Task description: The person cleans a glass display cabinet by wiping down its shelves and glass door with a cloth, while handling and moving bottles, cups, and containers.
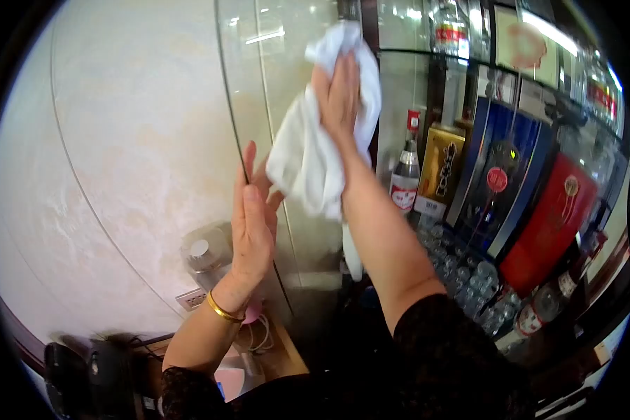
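A glass door [287,63] stands swung out in front of the pale wall. My left hand [252,227] grips its vertical edge, thumb on the near side and fingers on both sides of the edge. High on the pane, my right hand [339,94] presses a white cloth [304,154] against the glass. Its fingers point upward and lie close together over the cloth, which hangs down in loose folds. Part of the cloth is hidden behind the right hand and forearm.
Right of the door, a cabinet holds a clear liquor bottle [404,171], a gold box [439,168], a blue box [500,175], a red box [549,220] and several small glasses [462,269]. A glass shelf [483,63] carries more bottles. Lower left are a silvery flask [203,259] and a wall socket [190,299].
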`<state>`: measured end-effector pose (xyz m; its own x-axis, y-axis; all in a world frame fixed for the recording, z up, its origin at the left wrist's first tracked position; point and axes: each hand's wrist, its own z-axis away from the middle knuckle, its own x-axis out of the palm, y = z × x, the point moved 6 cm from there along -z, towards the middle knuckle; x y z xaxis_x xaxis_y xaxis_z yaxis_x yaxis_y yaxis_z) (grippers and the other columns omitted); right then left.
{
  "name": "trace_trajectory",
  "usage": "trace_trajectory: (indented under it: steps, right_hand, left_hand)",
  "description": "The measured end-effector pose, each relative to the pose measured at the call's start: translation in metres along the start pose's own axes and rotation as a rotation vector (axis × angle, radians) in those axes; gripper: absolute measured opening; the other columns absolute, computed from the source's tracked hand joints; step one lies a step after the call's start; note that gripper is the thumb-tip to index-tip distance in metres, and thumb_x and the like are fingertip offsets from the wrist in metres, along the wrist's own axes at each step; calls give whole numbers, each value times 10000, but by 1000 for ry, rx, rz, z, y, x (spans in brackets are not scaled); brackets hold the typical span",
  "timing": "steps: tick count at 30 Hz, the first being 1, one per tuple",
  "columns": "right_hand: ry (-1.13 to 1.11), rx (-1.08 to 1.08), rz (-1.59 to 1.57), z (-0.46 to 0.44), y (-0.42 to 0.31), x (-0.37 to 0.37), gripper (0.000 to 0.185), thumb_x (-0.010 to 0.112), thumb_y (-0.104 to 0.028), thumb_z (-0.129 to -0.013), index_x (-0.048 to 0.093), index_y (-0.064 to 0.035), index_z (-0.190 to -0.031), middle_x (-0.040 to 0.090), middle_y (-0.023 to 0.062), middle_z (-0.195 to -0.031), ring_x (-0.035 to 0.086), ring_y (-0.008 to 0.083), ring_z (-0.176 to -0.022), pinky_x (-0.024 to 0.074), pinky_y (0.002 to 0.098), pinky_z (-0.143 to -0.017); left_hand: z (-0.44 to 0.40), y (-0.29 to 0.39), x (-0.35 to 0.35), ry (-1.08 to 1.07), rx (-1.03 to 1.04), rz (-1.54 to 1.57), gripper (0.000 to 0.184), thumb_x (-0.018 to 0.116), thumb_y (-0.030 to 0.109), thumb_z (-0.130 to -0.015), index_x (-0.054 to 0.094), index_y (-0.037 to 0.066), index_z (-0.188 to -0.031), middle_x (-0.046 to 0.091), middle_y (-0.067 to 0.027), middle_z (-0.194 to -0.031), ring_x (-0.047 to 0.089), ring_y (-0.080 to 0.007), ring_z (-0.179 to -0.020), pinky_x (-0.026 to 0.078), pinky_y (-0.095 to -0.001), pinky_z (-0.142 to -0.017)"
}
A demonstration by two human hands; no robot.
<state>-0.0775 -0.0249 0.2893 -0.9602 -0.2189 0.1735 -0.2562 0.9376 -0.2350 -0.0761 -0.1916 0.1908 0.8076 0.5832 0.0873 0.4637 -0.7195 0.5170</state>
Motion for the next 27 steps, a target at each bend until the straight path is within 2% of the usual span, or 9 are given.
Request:
trace_trajectory:
  steps: [6,11,13,15,17,19,22,25,27]
  right_hand:
    - [-51,324,139,212,67,-30,527,470,-236,-871,342,76,-1275,257,289,-1359,251,431,-1257,207,471,-1047]
    - [-80,579,55,226,41,-38,496,441,-210,-896,329,69,-1290,236,273,-1376,219,427,-1273,168,473,-1055]
    - [7,234,-17,195,-4,-33,501,474,-167,-869,336,47,-1301,295,275,-1345,260,423,-1257,187,481,-1047]
    - [-55,125,-150,155,-59,-34,526,515,-157,-819,370,-5,-1302,282,269,-1352,259,414,-1261,189,485,-1044]
    - [-91,-49,-217,128,-88,-36,563,542,-166,-767,391,-28,-1291,271,265,-1361,303,467,-1194,277,484,-962]
    - [-28,-77,-124,142,-79,-31,553,535,-166,-768,398,-18,-1283,270,267,-1363,323,483,-1159,301,481,-917]
    - [-70,96,-18,201,-49,-33,495,485,-196,-838,388,24,-1271,274,277,-1354,305,469,-1195,227,505,-999]
    - [-231,445,106,301,-7,-41,595,454,-238,-880,208,42,-1344,198,289,-1372,201,459,-1258,153,512,-1037]
    - [-229,611,127,378,17,-52,666,425,-301,-902,100,66,-1352,130,276,-1403,114,447,-1297,107,452,-1070]
  left_hand:
    - [-2,-1,-9,5,-10,-15,521,249,373,-964,110,140,-1408,299,-165,-1381,406,-253,-1172,343,-408,-969]
    - [-2,-2,-5,-27,-22,12,543,267,392,-958,107,135,-1409,291,-163,-1384,394,-251,-1181,337,-411,-972]
    - [-1,1,-2,-33,43,9,540,242,368,-966,107,84,-1405,310,-175,-1367,400,-238,-1160,337,-387,-972]
    - [-2,0,-5,-16,-10,12,540,240,369,-966,106,82,-1404,312,-177,-1365,398,-235,-1168,331,-372,-977]
    - [-1,11,-11,-19,139,-350,525,240,356,-967,132,79,-1400,315,-182,-1362,387,-249,-1188,319,-361,-986]
    - [2,7,-7,-53,19,-201,493,209,336,-972,191,67,-1386,322,-186,-1355,384,-268,-1199,301,-354,-998]
    - [-3,0,-5,-14,72,14,488,259,337,-963,171,95,-1378,330,-203,-1346,414,-296,-1178,360,-415,-972]
    - [-4,-3,-11,-26,86,-26,487,254,346,-963,165,113,-1381,339,-202,-1341,431,-294,-1160,369,-429,-956]
    - [-6,0,-2,-23,56,48,549,387,363,-931,204,92,-1373,303,-224,-1355,366,-327,-1212,320,-431,-988]
